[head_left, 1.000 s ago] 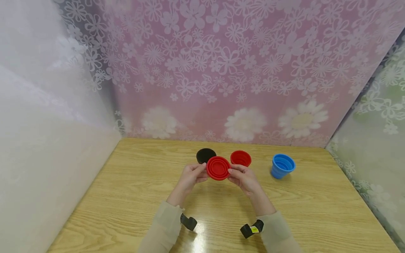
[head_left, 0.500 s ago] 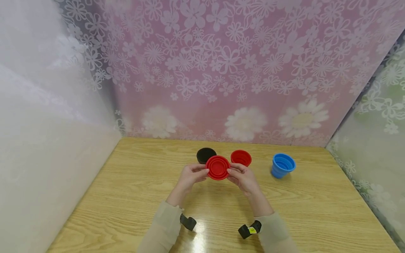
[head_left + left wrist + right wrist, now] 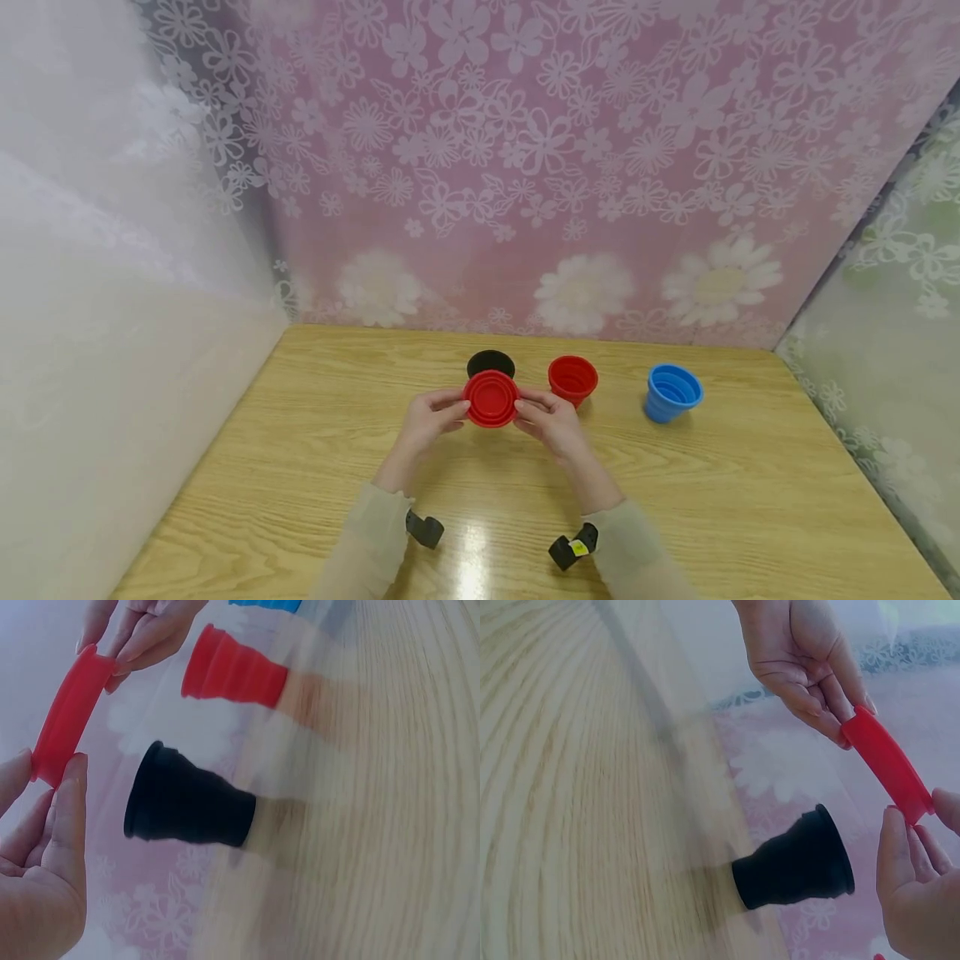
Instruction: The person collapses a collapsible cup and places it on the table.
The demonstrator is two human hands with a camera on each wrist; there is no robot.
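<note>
Between both hands is a flattened red collapsible cup [image 3: 491, 399], its ringed inside facing the head camera. My left hand [image 3: 431, 421] pinches its left rim between thumb and fingers. The right hand [image 3: 551, 425] pinches the opposite rim the same way. In the left wrist view the red collapsible cup [image 3: 71, 716] shows edge-on as a thin disc, held above the table. Right behind it in the head view stands an expanded black cup [image 3: 491, 363], partly covered by it. An expanded red cup [image 3: 573, 380] stands just beyond the right hand.
An expanded blue cup [image 3: 672, 392] stands farther right on the wooden table [image 3: 750, 467]. A pink flowered backdrop [image 3: 480, 208] closes off the table's far edge. Pale panels rise at the left [image 3: 135, 333] and right sides.
Both hands have moved left with the flattened red cup, which now overlaps the black cup more squarely. The standing red cup shows more fully. The standing cups stay in place.
</note>
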